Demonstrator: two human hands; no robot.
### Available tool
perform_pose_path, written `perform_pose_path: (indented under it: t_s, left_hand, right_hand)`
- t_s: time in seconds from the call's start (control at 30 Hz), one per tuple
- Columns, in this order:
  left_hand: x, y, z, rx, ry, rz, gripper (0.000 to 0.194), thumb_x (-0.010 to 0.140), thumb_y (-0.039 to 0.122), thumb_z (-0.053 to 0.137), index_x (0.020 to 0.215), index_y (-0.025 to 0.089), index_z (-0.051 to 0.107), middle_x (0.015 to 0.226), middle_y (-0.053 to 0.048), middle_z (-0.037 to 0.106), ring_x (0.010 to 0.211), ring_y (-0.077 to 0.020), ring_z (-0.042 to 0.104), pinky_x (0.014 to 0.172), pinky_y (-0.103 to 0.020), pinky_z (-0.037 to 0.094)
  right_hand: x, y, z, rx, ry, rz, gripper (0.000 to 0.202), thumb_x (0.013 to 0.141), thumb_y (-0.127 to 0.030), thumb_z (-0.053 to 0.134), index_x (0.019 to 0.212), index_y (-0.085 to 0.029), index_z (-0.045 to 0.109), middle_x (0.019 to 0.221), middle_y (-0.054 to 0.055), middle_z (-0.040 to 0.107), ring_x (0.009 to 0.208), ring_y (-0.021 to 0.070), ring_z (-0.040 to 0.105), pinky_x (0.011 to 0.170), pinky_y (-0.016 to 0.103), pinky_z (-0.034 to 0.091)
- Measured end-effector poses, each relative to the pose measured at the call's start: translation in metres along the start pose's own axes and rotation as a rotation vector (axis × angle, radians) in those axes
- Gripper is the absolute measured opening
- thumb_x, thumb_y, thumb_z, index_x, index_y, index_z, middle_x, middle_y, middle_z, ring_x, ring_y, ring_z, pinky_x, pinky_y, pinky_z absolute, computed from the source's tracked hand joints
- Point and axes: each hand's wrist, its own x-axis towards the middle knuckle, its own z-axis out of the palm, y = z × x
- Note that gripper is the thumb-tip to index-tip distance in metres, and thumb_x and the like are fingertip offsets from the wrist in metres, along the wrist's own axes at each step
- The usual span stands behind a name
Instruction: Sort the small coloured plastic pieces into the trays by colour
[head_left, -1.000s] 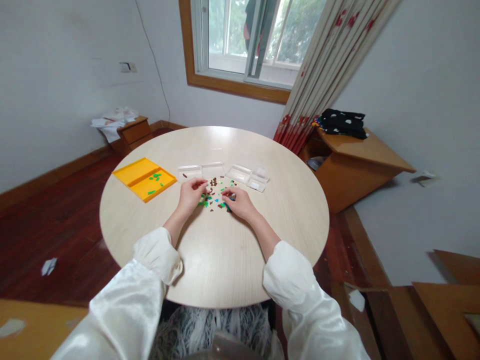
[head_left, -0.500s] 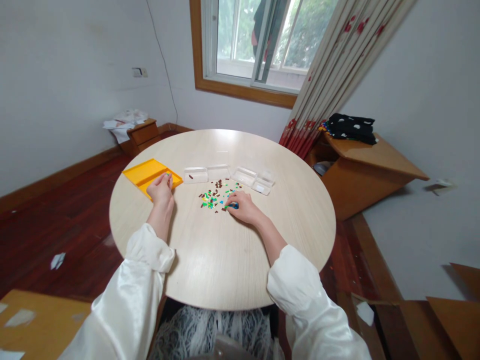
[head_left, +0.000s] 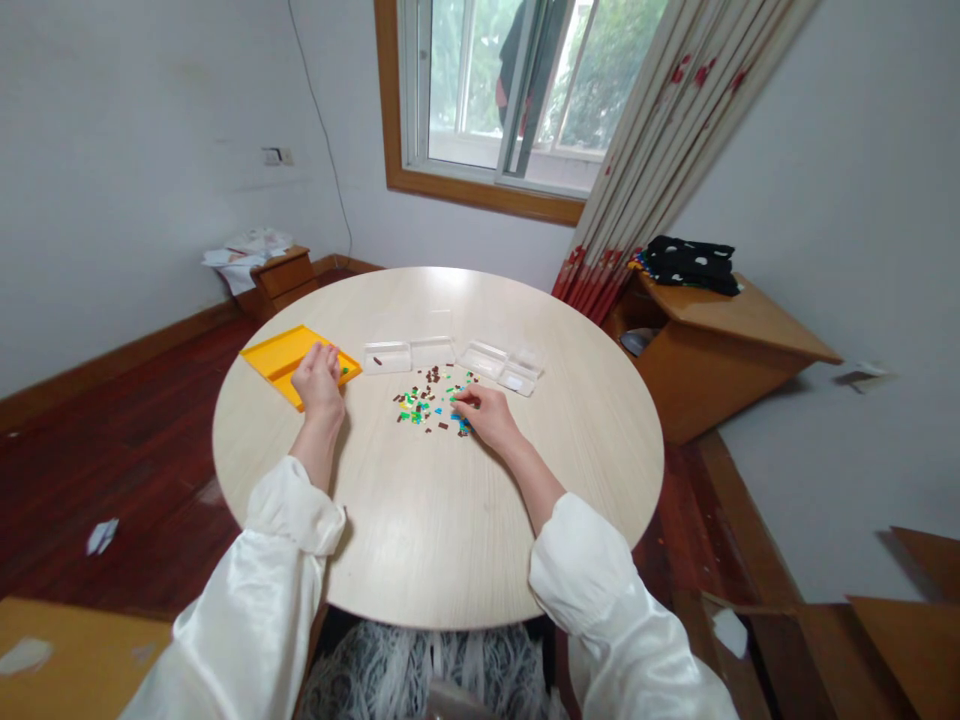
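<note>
My left hand (head_left: pixel 319 380) is over the near part of a yellow two-part plastic case (head_left: pixel 279 345), its fingers curled together; what they hold, if anything, is hidden. A small green brick (head_left: pixel 345 370) shows in the case just right of those fingers. My right hand (head_left: pixel 489 414) rests at the right side of a scatter of tiny toy bricks (head_left: pixel 418 405) in brown, green, blue and yellow. Its thumb and fingertips meet in a pinch, and whatever is between them is too small to make out. Several blue bricks (head_left: pixel 460 420) lie beneath these fingers.
Beyond the bricks stand two clear plastic boxes, the left box (head_left: pixel 410 340) with a brown brick (head_left: pixel 377 361) inside, the right box (head_left: pixel 484 372) beside it. All are on a round wooden table (head_left: pixel 420 540). A tilted wooden cabinet (head_left: pixel 720 370) is at the right.
The green brick at my left fingertips now appears lower, in the yellow case. My right hand has lifted slightly and shifted, uncovering blue bricks. The view has tilted a little.
</note>
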Motion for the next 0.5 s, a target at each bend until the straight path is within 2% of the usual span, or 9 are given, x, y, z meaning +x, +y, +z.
perform_pose_path:
  t_s: [0.03,0.1,0.27,0.37,0.43,0.5]
  left_hand:
    - [-0.003,0.0,0.003,0.0,0.013,0.011,0.016,0.068,0.03,0.062,0.076,0.017,0.056,0.071,0.0,0.058,0.071,-0.0092,0.06,0.068,-0.021,0.046]
    - [-0.014,-0.001,0.009,0.072,-0.12,-0.001,0.021,0.066,0.033,0.065,0.072,0.014,0.059,0.07,-0.002,0.061,0.064,-0.0098,0.061,0.068,-0.024,0.048]
    - [-0.057,-0.011,0.028,0.343,-0.66,-0.146,0.033,0.061,0.041,0.072,0.074,0.012,0.064,0.064,-0.002,0.062,0.056,-0.0129,0.06,0.059,-0.027,0.048]
    - [-0.073,-0.019,0.034,0.426,-0.926,-0.196,0.032,0.06,0.04,0.073,0.072,0.012,0.065,0.062,-0.003,0.064,0.054,-0.0131,0.059,0.056,-0.026,0.047]
    - [-0.077,-0.023,0.034,0.453,-1.009,-0.196,0.03,0.062,0.039,0.072,0.074,0.012,0.065,0.06,-0.003,0.065,0.052,-0.0129,0.059,0.054,-0.025,0.046]
    - [-0.078,-0.025,0.033,0.46,-1.031,-0.198,0.028,0.063,0.036,0.071,0.075,0.012,0.064,0.058,-0.002,0.064,0.052,-0.0133,0.059,0.053,-0.025,0.046]
  right_hand:
    - [0.0,-0.001,0.0,0.004,0.003,-0.003,0.003,0.07,-0.017,0.063,0.068,-0.017,0.064,0.07,0.001,0.066,0.066,0.0134,0.06,0.069,0.029,0.049]
    - [0.0,-0.002,0.001,-0.001,0.007,-0.023,0.004,0.069,-0.017,0.065,0.065,-0.017,0.063,0.068,0.0,0.065,0.065,0.0127,0.058,0.067,0.028,0.048]
    - [-0.002,-0.006,0.002,0.005,-0.032,-0.068,0.004,0.068,-0.019,0.064,0.065,-0.017,0.062,0.066,-0.001,0.063,0.062,0.0113,0.054,0.061,0.025,0.045]
    - [-0.003,-0.009,0.002,0.015,-0.061,-0.089,0.004,0.07,-0.019,0.06,0.068,-0.017,0.063,0.067,-0.001,0.063,0.063,0.0108,0.053,0.061,0.023,0.043]
    - [-0.004,-0.011,0.002,0.011,-0.071,-0.104,0.004,0.07,-0.018,0.059,0.069,-0.016,0.062,0.067,-0.001,0.063,0.064,0.0106,0.053,0.063,0.023,0.042]
    - [-0.004,-0.013,0.002,0.017,-0.079,-0.109,0.003,0.07,-0.019,0.06,0.07,-0.016,0.061,0.067,-0.002,0.063,0.065,0.0106,0.053,0.064,0.023,0.042]
